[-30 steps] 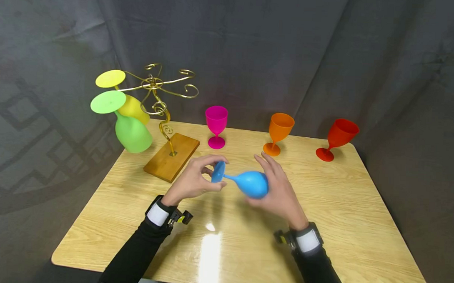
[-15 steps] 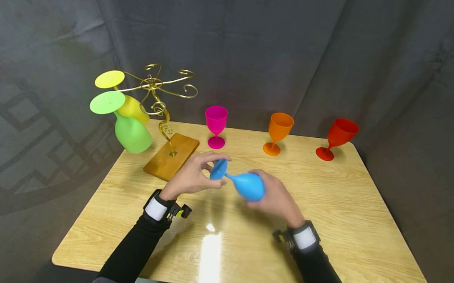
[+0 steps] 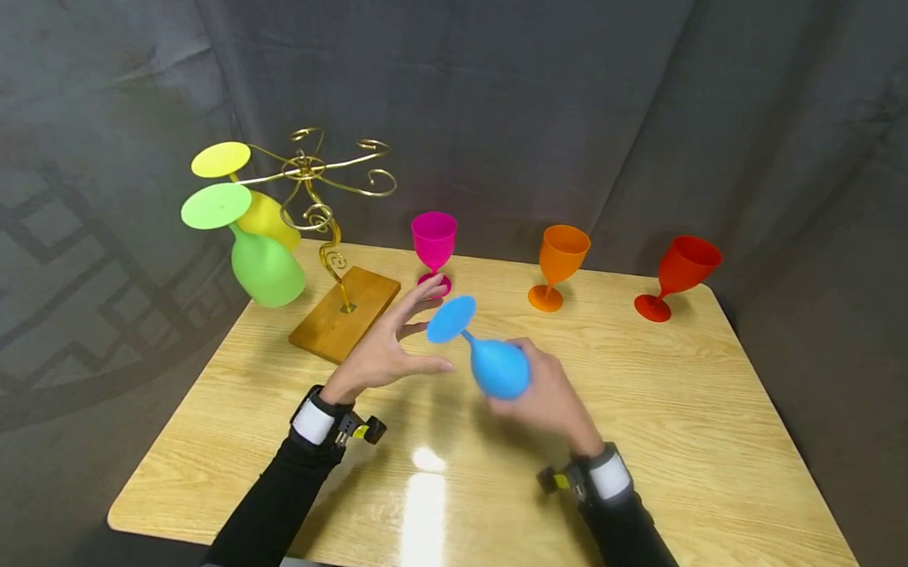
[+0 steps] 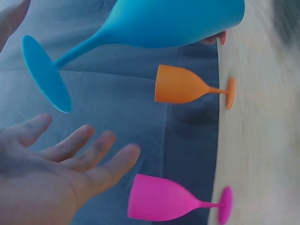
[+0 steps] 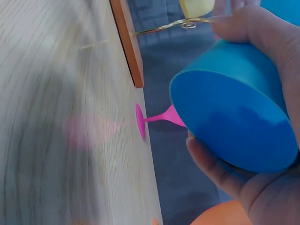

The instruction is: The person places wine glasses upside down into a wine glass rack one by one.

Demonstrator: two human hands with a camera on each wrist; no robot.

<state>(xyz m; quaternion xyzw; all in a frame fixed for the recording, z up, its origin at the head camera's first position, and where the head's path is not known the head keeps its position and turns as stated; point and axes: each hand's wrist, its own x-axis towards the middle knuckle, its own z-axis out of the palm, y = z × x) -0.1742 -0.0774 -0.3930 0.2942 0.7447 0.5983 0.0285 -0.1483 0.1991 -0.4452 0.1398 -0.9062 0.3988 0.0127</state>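
A blue goblet (image 3: 499, 368) is held above the table, tipped with its foot up to the left and its mouth toward the lower right. My right hand (image 3: 551, 399) grips it round the bowl; the right wrist view looks into the bowl (image 5: 234, 122), with thumb and fingers on either side. Beside the foot, my left hand (image 3: 392, 348) is spread, thumb apart from the fingers. In the left wrist view a gap shows between those fingers (image 4: 112, 164) and the blue foot (image 4: 46, 75).
A gold wire rack (image 3: 308, 170) on a wooden base (image 3: 348, 313) stands left, with a yellow goblet (image 3: 264, 218) and a green goblet (image 3: 267, 269) hanging upside down. Magenta (image 3: 433, 237), orange (image 3: 563, 252) and red (image 3: 686, 265) goblets stand upright along the table's (image 3: 681, 458) back.
My left hand has let go of the blue goblet's foot and spread its fingers. The goblet, still in my right hand, has tilted so its foot is higher.
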